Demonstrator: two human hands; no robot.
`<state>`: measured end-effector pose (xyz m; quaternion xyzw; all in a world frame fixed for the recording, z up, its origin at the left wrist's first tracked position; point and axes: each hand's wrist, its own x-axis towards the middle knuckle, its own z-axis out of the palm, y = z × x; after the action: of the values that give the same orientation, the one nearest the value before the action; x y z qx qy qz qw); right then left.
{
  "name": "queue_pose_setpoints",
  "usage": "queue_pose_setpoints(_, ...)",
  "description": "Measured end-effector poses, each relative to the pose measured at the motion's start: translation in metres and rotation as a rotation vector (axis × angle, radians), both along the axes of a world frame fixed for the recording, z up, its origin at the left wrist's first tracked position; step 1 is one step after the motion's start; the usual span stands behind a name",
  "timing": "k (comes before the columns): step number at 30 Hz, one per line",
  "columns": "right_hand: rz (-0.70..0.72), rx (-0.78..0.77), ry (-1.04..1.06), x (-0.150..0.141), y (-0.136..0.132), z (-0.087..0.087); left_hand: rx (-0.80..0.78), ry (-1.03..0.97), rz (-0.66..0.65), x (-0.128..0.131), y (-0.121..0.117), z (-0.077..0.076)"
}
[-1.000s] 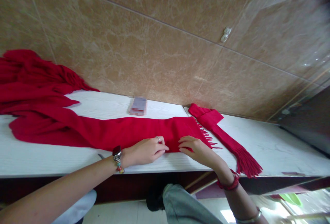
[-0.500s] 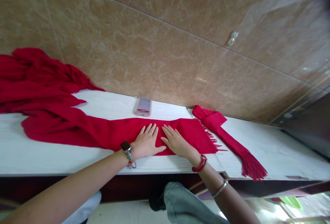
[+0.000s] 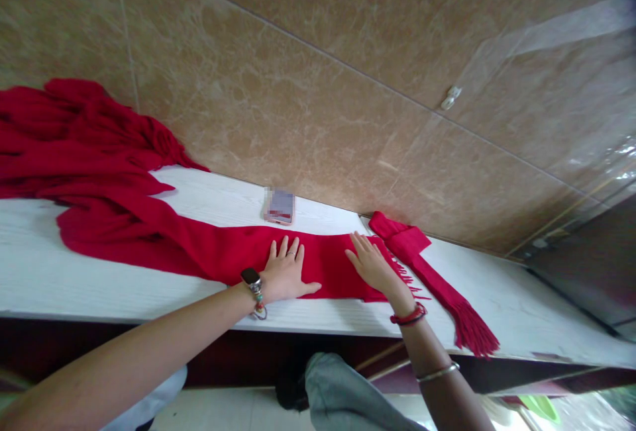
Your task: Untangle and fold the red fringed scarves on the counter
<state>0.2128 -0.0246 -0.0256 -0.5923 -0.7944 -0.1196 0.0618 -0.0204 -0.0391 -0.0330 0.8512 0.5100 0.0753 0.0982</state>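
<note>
A long red scarf (image 3: 325, 265) lies lengthwise along the white counter, flat in its middle and with a fringe at its right end. My left hand (image 3: 285, 277) presses flat on it, fingers spread. Farther right, near the fringed end, my right hand (image 3: 373, 264) rests on the cloth with its fingers stretched out. Toward the left the scarf is wrinkled and runs up to a heap of red cloth (image 3: 79, 133). Just right of the fringe is a second red scarf (image 3: 432, 279), folded narrow, its fringe reaching the counter's front edge.
A phone (image 3: 280, 206) lies on the white counter (image 3: 163, 298) between the scarf and the wall. The brown marbled tile wall (image 3: 298, 100) rises directly behind. At the right end stands a dark grey panel (image 3: 586, 272). My leg (image 3: 342, 391) shows below the counter edge.
My right hand has slid right along the scarf toward its fringed end, away from my left hand. My left hand stays on the same part of the cloth. The camera view has tilted slightly.
</note>
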Motion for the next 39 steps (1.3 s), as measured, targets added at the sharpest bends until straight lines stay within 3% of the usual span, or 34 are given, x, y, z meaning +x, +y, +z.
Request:
queue_pose_setpoints(3, 0.144, -0.064, 0.025, -0.035, 0.003, 0.000, 0.004, 0.013, 0.011, 0.000, 0.000, 0.002)
queue_pose_setpoints(6, 0.157, -0.131, -0.006, -0.041, 0.009, -0.009, 0.003, 0.034, 0.015, -0.001, -0.001, 0.003)
queue_pose_setpoints(8, 0.102, -0.125, -0.047, -0.022, 0.015, -0.016, -0.001, 0.043, 0.008, -0.001, -0.001, 0.004)
queue_pose_setpoints(12, 0.026, -0.107, -0.105, 0.044, 0.027, -0.025, -0.019, 0.050, 0.000, -0.001, -0.001, 0.007)
queue_pose_setpoints(16, -0.149, -0.080, -0.004, 0.087, 0.031, -0.022, -0.013, 0.049, -0.001, -0.001, 0.000, 0.007)
queue_pose_setpoints(19, -0.218, 0.022, 0.113, 0.080, 0.025, -0.016, 0.001, 0.058, -0.005, -0.001, 0.000, 0.006)
queue_pose_setpoints(22, -0.025, 0.077, 0.210, 0.046, 0.010, -0.012, 0.011, 0.078, -0.002, -0.001, 0.001, 0.005)
queue_pose_setpoints(24, 0.138, 0.000, 0.206, 0.023, 0.000, -0.013, 0.014, 0.094, 0.005, -0.001, 0.001, 0.005)
queue_pose_setpoints(26, 0.182, -0.074, 0.152, 0.012, -0.008, -0.016, 0.012, 0.109, 0.010, 0.000, 0.001, 0.005)
queue_pose_setpoints(28, 0.151, -0.102, 0.102, 0.019, -0.011, -0.020, 0.006, 0.121, 0.011, 0.001, 0.001, 0.006)
queue_pose_setpoints(32, 0.052, -0.054, 0.085, 0.063, -0.012, -0.025, 0.000, 0.138, 0.007, 0.001, 0.001, 0.008)
queue_pose_setpoints(36, -0.005, 0.068, 0.219, 0.096, -0.026, -0.009, 0.008, 0.151, 0.014, -0.001, 0.002, 0.008)
queue_pose_setpoints(39, 0.105, 0.085, 0.315, 0.096, -0.047, 0.014, 0.053, 0.149, -0.073, 0.005, 0.001, 0.012)
